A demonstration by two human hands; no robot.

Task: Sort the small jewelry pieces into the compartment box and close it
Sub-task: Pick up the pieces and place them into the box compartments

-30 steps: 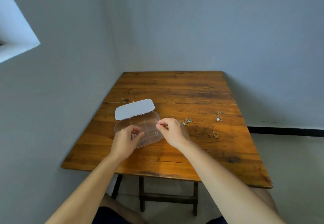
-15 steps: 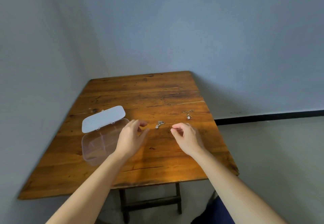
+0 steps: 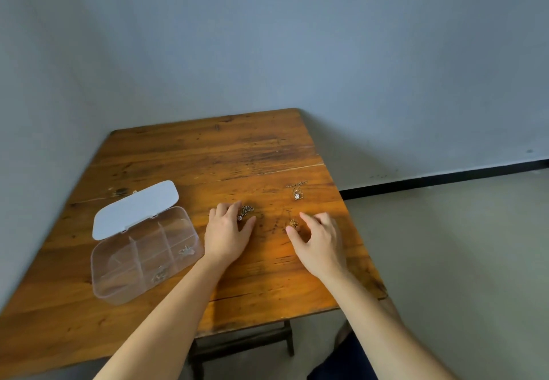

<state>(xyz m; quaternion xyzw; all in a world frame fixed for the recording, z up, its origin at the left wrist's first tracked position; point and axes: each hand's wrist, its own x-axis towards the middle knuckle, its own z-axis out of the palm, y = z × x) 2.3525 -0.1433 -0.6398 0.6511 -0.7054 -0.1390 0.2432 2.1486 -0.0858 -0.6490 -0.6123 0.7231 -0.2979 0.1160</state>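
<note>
Head view: hands (image 3: 227, 234) mid-table (image 3: 208, 154).

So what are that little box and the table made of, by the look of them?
The compartment box looks like clear plastic: its dividers and the wood show through its glossy walls, and its open lid is opaque white. The table looks like varnished wood, with visible grain, plank seams and worn dark marks.
</note>
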